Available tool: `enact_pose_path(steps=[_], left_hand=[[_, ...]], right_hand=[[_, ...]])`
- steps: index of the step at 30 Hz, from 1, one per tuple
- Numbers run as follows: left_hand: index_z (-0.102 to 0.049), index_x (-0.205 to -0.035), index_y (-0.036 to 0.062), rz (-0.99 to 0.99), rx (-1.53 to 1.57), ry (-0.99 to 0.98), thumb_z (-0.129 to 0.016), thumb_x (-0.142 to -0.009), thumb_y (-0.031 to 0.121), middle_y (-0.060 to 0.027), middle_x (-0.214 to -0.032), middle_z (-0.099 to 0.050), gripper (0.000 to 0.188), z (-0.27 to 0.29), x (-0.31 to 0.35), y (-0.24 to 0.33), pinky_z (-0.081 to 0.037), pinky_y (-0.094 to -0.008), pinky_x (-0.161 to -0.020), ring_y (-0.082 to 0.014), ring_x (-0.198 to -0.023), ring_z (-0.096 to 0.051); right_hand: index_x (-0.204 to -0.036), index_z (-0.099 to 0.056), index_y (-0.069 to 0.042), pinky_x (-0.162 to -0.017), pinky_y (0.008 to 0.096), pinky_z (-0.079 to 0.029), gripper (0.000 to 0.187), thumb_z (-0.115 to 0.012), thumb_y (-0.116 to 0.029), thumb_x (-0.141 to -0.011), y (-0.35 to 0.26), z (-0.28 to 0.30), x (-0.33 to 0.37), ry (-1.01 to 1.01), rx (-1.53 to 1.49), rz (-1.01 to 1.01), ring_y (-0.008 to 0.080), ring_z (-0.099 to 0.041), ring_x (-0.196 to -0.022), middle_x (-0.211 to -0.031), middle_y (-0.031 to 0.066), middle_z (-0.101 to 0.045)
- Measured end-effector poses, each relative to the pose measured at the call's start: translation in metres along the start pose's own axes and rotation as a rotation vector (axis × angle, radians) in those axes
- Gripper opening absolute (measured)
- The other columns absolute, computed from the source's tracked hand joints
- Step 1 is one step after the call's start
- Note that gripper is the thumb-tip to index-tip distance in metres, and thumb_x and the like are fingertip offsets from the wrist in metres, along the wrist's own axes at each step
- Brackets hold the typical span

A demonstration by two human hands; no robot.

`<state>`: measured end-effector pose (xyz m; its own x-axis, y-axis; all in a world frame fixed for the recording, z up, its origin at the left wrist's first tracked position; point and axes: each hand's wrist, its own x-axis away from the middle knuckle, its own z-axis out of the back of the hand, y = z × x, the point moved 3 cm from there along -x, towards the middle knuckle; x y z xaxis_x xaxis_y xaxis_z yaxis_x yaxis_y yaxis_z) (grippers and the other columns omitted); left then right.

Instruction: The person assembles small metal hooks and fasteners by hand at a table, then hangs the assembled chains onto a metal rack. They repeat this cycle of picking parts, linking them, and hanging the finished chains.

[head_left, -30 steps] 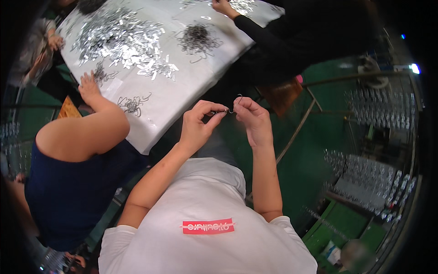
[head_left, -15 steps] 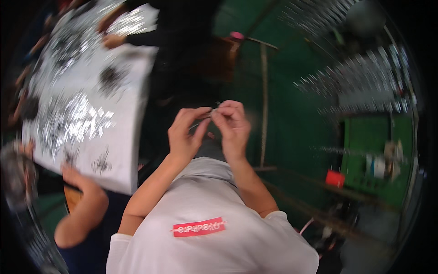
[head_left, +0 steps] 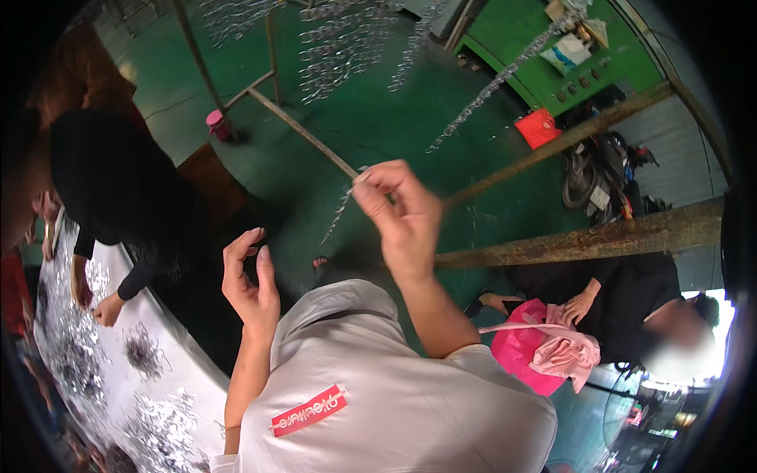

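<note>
My right hand (head_left: 404,217) is raised in front of me, thumb and fingers pinched together. From the pinch a short strand of small silvery pieces (head_left: 339,214) hangs slanting down over the green floor. What exactly each piece is cannot be made out. My left hand (head_left: 254,282) is lower and apart from the right, fingers curved with a gap between thumb and forefinger. Nothing shows between them.
A white-covered table (head_left: 185,347) with heaps of shiny pieces stands left, where a person in black (head_left: 118,189) works. Ahead hang silvery strands (head_left: 347,51). Long bars (head_left: 583,236) cross on the right, near a seated person (head_left: 623,288) with a pink bag (head_left: 520,347).
My view has turned to the right, away from the table. My hands, together before, have parted; the right one now extends forward with the strand.
</note>
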<state>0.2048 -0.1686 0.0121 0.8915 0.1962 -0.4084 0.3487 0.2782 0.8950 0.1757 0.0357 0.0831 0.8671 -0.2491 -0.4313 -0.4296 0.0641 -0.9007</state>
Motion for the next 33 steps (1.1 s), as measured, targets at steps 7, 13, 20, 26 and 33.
enact_pose_path(steps=[7,13,20,26,33], left_hand=[[-0.061,-0.108,-0.0003,-0.002,0.107,-0.047,-0.054,-0.090,-0.002,-0.0093,-0.108,-0.062,0.019,-0.034,-0.033,-0.007,-0.044,-0.0265,-0.081,-0.0146,-0.096,-0.057],[-0.061,-0.107,0.0000,0.005,0.189,-0.057,-0.053,-0.092,0.000,-0.0077,-0.108,-0.061,0.017,-0.068,-0.061,-0.016,-0.044,-0.0251,-0.082,-0.0132,-0.096,-0.057],[-0.061,-0.107,0.0001,0.018,0.240,-0.101,-0.053,-0.092,0.000,-0.0071,-0.109,-0.061,0.017,-0.083,-0.079,-0.028,-0.045,-0.0249,-0.084,-0.0124,-0.098,-0.057],[-0.062,-0.107,0.0005,0.013,0.235,-0.143,-0.053,-0.093,0.000,-0.0069,-0.109,-0.061,0.017,-0.075,-0.094,-0.035,-0.045,-0.0252,-0.086,-0.0125,-0.099,-0.057],[-0.063,-0.105,-0.0001,0.070,0.192,-0.131,-0.053,-0.093,0.001,-0.0059,-0.107,-0.060,0.016,-0.075,-0.099,-0.047,-0.044,-0.0241,-0.084,-0.0113,-0.096,-0.057]], right_hand=[[-0.088,-0.065,-0.002,-0.069,0.0205,-0.041,0.010,-0.070,-0.008,-0.084,-0.039,0.076,-0.058,0.325,0.054,0.164,0.0059,-0.054,-0.078,-0.084,-0.0011,-0.062],[-0.091,-0.067,0.001,-0.070,0.0186,-0.043,0.014,-0.073,-0.009,-0.083,-0.053,0.132,-0.111,0.564,0.106,0.249,0.0053,-0.054,-0.073,-0.081,-0.0008,-0.062],[-0.089,-0.071,0.001,-0.073,0.0213,-0.044,0.017,-0.076,-0.011,-0.079,-0.056,0.205,-0.175,0.756,0.284,0.292,0.0079,-0.056,-0.075,-0.080,0.0018,-0.066],[-0.088,-0.073,0.001,-0.072,0.0221,-0.045,0.020,-0.080,-0.012,-0.073,-0.068,0.275,-0.218,0.887,0.388,0.372,0.0097,-0.058,-0.072,-0.077,0.0027,-0.067],[-0.086,-0.074,0.001,-0.064,0.0227,-0.044,0.020,-0.082,-0.011,-0.071,-0.085,0.333,-0.262,1.002,0.398,0.356,0.0093,-0.053,-0.065,-0.074,0.0016,-0.066]])
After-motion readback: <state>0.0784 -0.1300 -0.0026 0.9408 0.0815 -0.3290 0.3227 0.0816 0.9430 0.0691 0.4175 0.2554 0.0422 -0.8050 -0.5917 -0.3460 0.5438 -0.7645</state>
